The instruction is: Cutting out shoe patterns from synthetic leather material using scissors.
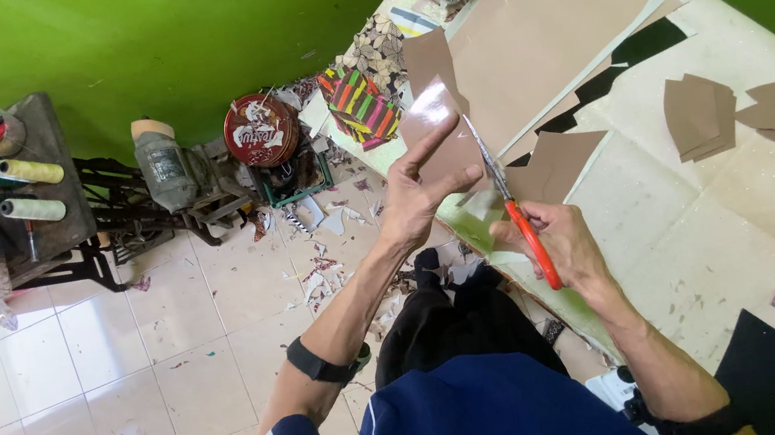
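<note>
Far left: thread spools [25,190] on a dark stand, round red tin [261,129] farther right, paper scraps [324,257] on the tiled floor. Left hand [419,193] pinched a brown card piece [432,118], fingers splayed, over the table's left edge. Right hand [563,241] gripped orange-handled scissors [512,205], blades at the card. Best, IMO: card taut, thumb off the cut line. Right: cut brown pieces [701,113] on the table [714,242], w/ nothing blocking the blades.
</note>
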